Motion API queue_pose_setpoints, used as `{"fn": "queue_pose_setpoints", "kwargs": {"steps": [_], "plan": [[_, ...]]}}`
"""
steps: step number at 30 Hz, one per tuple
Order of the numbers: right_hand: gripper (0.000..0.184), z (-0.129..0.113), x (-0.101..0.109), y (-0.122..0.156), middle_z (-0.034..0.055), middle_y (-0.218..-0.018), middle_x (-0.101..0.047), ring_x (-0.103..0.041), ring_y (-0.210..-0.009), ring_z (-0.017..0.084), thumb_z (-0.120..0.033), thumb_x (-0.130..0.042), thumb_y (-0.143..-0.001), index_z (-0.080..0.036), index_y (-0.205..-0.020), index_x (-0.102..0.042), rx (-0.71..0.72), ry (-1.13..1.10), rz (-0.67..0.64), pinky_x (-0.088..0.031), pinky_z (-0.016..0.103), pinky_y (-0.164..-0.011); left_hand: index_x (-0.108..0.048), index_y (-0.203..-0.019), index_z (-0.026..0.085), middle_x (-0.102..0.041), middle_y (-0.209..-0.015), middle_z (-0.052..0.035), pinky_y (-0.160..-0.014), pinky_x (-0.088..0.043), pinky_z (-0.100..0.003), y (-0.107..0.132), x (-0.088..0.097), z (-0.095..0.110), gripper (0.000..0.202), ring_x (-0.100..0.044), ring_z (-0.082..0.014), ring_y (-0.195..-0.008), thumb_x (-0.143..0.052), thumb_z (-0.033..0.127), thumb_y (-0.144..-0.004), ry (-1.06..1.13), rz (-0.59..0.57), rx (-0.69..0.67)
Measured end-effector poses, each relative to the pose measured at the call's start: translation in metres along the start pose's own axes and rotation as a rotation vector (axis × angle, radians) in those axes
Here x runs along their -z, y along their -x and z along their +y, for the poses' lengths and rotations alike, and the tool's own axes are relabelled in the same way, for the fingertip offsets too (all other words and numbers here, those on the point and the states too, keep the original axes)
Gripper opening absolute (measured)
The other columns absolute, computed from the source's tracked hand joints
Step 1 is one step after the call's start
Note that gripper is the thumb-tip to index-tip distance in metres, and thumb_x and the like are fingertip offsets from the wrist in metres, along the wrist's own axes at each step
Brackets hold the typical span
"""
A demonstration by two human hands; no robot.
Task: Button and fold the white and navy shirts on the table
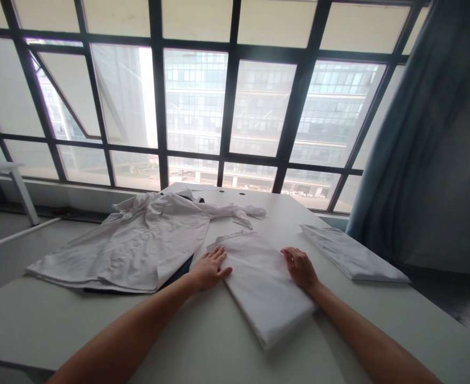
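Observation:
A folded white garment (262, 285) lies at a slant on the white table in front of me. My left hand (211, 269) rests along its left edge, fingers stretched out flat and partly on the cloth. At the opposite edge, my right hand (299, 268) touches the fabric with its fingers loosely bent, not wrapped around it. To the left, an unfolded white shirt-like garment (139, 245) is spread out with a sleeve reaching right. Dark cloth (181, 271) shows from under it.
Another folded white garment (355, 253) sits near the right edge of the white table (171, 336). Large framed windows (195, 101) stand behind the table, with one pane tilted open. A blue-grey curtain (403, 138) hangs at right; another white table (23, 186) stands at far left.

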State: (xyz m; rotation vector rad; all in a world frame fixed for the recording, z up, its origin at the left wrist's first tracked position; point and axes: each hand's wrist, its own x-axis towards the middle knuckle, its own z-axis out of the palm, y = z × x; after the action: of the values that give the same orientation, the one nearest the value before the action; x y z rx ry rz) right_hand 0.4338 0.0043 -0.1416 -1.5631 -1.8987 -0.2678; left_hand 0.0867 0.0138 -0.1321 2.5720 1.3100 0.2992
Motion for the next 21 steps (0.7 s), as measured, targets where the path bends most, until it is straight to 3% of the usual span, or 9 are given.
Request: {"fn": "queue_pose_setpoints", "kwargs": {"steps": [6, 11, 17, 21], "plan": [[0.039, 0.011, 0.0, -0.009, 0.0112, -0.093, -0.073, -0.065, -0.088, 0.023, -0.031, -0.029, -0.098, -0.018, -0.085, -0.064, -0.136, 0.116, -0.021, -0.043, 0.031, -0.081, -0.033, -0.153, 0.021, -0.016, -0.163, -0.0075, -0.12, -0.015, -0.05, -0.003, 0.004, 0.0, 0.082, -0.009, -0.0306, -0.151, -0.029, 0.074, -0.091, -0.053, 0.026, 0.095], [0.034, 0.003, 0.003, -0.009, 0.0106, -0.09, -0.072, -0.064, -0.089, 0.021, -0.031, -0.036, -0.097, -0.018, -0.08, -0.063, -0.227, 0.228, -0.076, -0.04, 0.028, -0.079, -0.032, -0.154, 0.018, -0.018, -0.163, -0.0118, -0.118, -0.018, -0.053, -0.004, 0.007, 0.0, 0.086, -0.019, -0.0359, -0.148, -0.03, 0.076, -0.09, -0.082, 0.039, 0.171], [0.037, -0.013, 0.014, -0.006, 0.0088, -0.095, -0.073, -0.066, -0.086, 0.02, -0.039, -0.038, -0.098, -0.02, -0.082, -0.066, -0.377, 0.233, -0.218, -0.039, 0.027, -0.069, -0.044, -0.148, 0.019, -0.035, -0.157, -0.0129, -0.115, -0.026, -0.05, -0.003, 0.009, -0.002, 0.079, -0.032, -0.0352, -0.143, -0.035, 0.073, -0.09, -0.116, 0.095, 0.108], [0.041, -0.019, 0.02, -0.005, 0.011, -0.097, -0.074, -0.067, -0.091, 0.023, -0.048, -0.039, -0.096, -0.02, -0.09, -0.069, -0.499, 0.164, -0.335, -0.041, 0.028, -0.071, -0.06, -0.133, 0.018, -0.054, -0.139, -0.0148, -0.108, -0.037, -0.046, -0.003, 0.009, -0.002, 0.069, -0.048, -0.0336, -0.127, -0.039, 0.069, -0.091, -0.122, 0.199, 0.037]]}}
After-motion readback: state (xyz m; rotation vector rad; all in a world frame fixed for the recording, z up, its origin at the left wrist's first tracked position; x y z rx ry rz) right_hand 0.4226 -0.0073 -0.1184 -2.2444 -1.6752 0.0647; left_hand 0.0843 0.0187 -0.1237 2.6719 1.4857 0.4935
